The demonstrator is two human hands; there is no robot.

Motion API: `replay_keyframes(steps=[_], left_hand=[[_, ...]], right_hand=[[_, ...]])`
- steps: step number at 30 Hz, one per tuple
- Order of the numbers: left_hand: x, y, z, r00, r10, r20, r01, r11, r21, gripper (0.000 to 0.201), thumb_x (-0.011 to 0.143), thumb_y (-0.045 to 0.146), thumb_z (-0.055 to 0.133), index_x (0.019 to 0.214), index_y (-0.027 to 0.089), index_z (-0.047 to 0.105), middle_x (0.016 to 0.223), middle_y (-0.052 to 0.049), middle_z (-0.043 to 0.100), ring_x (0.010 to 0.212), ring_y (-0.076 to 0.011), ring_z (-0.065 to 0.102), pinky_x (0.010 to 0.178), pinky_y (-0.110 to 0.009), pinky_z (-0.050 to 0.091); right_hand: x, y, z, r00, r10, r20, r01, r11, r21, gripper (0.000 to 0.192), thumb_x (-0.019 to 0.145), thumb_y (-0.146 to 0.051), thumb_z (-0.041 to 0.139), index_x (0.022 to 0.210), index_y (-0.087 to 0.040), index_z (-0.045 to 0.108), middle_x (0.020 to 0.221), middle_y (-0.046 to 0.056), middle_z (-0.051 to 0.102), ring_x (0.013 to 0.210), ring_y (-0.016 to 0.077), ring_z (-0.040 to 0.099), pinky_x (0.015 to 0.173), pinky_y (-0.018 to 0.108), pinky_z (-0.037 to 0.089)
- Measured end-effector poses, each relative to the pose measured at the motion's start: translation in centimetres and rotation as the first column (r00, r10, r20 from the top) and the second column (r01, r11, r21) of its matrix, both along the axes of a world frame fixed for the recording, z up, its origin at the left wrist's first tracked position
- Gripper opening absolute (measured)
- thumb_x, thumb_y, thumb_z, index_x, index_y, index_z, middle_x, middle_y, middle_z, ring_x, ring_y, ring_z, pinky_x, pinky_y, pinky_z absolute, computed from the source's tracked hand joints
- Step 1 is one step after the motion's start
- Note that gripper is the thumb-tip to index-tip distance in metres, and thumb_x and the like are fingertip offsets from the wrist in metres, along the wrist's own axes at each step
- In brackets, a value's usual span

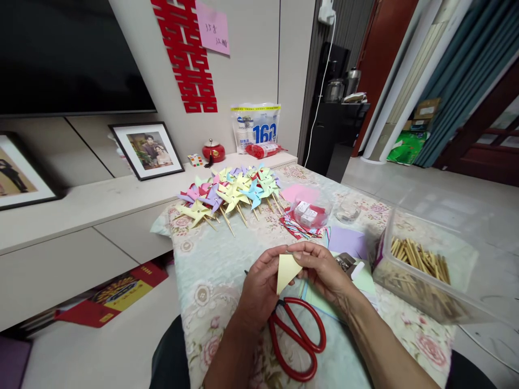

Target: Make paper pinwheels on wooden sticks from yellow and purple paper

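Observation:
Both hands hold a small pale yellow paper (pixel 286 271) folded into a triangle above the table. My left hand (pixel 259 289) pinches its left edge and my right hand (pixel 324 270) pinches its top right corner. Red-handled scissors (pixel 298 337) lie on the flowered tablecloth (pixel 211 270) just below my hands. Coloured paper sheets (pixel 348 241) lie under and beside my right hand. Farther back lies a pile of finished paper pinwheels (pixel 231 192) on wooden sticks.
A clear plastic box of wooden sticks (pixel 421 265) stands at the right. A shallow clear tub with small white boxes (pixel 308 213) and a glass dish (pixel 347 212) sit mid-table. A low white cabinet (pixel 81 216) with framed photos runs along the left.

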State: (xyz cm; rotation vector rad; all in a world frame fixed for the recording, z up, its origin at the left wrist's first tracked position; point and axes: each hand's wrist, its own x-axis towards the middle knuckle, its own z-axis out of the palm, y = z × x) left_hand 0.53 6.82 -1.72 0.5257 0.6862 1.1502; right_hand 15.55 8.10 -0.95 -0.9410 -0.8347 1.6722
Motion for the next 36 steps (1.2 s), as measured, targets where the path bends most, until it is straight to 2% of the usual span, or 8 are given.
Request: replay_keyframes(steps=[6, 9, 13, 17, 21, 25, 30, 36], left_hand=[[0.5, 0.1, -0.7, 0.993, 0.073, -0.093, -0.068, 0.996, 0.059, 0.036, 0.057, 0.026, 0.090, 0.087, 0.017, 0.072, 0.074, -0.002, 0.075, 0.060, -0.0128, 0.065, 0.058, -0.022, 0.050], [0.6, 0.2, -1.1, 0.986, 0.116, -0.117, -0.110, 0.992, 0.057, 0.032, 0.061, 0.031, 0.088, 0.082, 0.015, 0.071, 0.074, -0.003, 0.075, 0.066, -0.0160, 0.068, 0.066, -0.026, 0.053], [0.4, 0.3, -1.3, 0.985, 0.107, -0.135, -0.106, 0.994, 0.017, 0.030, 0.064, 0.035, 0.085, 0.078, 0.015, 0.069, 0.072, -0.004, 0.075, 0.071, -0.0211, 0.070, 0.066, -0.029, 0.053], [0.3, 0.4, -1.1, 0.982, 0.122, -0.142, -0.124, 0.992, -0.002, 0.033, 0.060, 0.033, 0.087, 0.081, 0.015, 0.069, 0.075, -0.005, 0.076, 0.073, -0.0219, 0.071, 0.065, -0.029, 0.053], [0.2, 0.5, -1.3, 0.970, 0.164, -0.181, -0.159, 0.986, 0.040, 0.039, 0.060, 0.032, 0.087, 0.089, 0.014, 0.069, 0.078, -0.006, 0.077, 0.067, -0.0191, 0.070, 0.063, -0.028, 0.052], [0.3, 0.5, -1.8, 0.965, 0.143, -0.217, -0.121, 0.986, 0.111, 0.040, 0.063, 0.030, 0.086, 0.095, 0.013, 0.068, 0.083, -0.008, 0.077, 0.069, -0.0185, 0.070, 0.066, -0.028, 0.052], [0.4, 0.3, -2.1, 0.972, 0.060, -0.227, -0.027, 0.989, 0.149, 0.039, 0.068, 0.030, 0.084, 0.100, 0.014, 0.069, 0.085, -0.008, 0.077, 0.071, -0.0187, 0.070, 0.069, -0.029, 0.052], [0.5, 0.3, -2.1, 0.971, 0.055, -0.234, -0.019, 0.988, 0.156, 0.039, 0.070, 0.035, 0.083, 0.099, 0.015, 0.068, 0.083, -0.007, 0.076, 0.068, -0.0181, 0.069, 0.066, -0.028, 0.051]], right_hand=[[0.0, 0.1, 0.0, 1.000, -0.016, -0.005, 0.015, 1.000, -0.021, 0.037, 0.060, -0.037, 0.091, 0.085, -0.013, 0.076, 0.070, 0.001, 0.068, 0.054, 0.0088, 0.059, 0.050, 0.020, 0.050], [0.1, 0.2, -0.2, 1.000, -0.016, -0.024, 0.016, 1.000, -0.001, 0.040, 0.067, -0.048, 0.086, 0.086, -0.014, 0.076, 0.067, 0.002, 0.067, 0.053, 0.0090, 0.058, 0.050, 0.020, 0.050], [0.5, 0.4, -0.4, 0.999, -0.047, -0.024, 0.047, 0.999, 0.014, 0.040, 0.071, -0.051, 0.083, 0.087, -0.014, 0.077, 0.068, 0.003, 0.067, 0.057, 0.0098, 0.058, 0.051, 0.019, 0.050], [0.6, 0.4, -0.3, 0.999, -0.048, 0.003, 0.048, 0.999, -0.001, 0.038, 0.070, -0.047, 0.085, 0.088, -0.015, 0.077, 0.072, 0.003, 0.067, 0.058, 0.0093, 0.057, 0.052, 0.018, 0.049], [0.6, 0.4, -0.2, 1.000, -0.022, -0.007, 0.022, 1.000, 0.003, 0.036, 0.070, -0.046, 0.085, 0.086, -0.015, 0.077, 0.076, 0.004, 0.069, 0.063, 0.0107, 0.060, 0.055, 0.020, 0.050], [0.6, 0.4, -0.2, 0.998, 0.022, -0.053, -0.022, 1.000, 0.011, 0.035, 0.071, -0.044, 0.084, 0.087, -0.014, 0.077, 0.076, 0.005, 0.072, 0.065, 0.0131, 0.062, 0.059, 0.023, 0.051], [0.6, 0.3, -0.1, 0.994, 0.048, -0.096, -0.050, 0.999, -0.014, 0.031, 0.064, -0.034, 0.089, 0.083, -0.013, 0.077, 0.072, 0.004, 0.072, 0.060, 0.0108, 0.060, 0.058, 0.021, 0.047], [0.6, 0.2, 0.1, 0.992, 0.062, -0.106, -0.061, 0.998, 0.004, 0.031, 0.062, -0.037, 0.090, 0.080, -0.014, 0.077, 0.068, 0.003, 0.071, 0.059, 0.0112, 0.060, 0.057, 0.021, 0.045]])
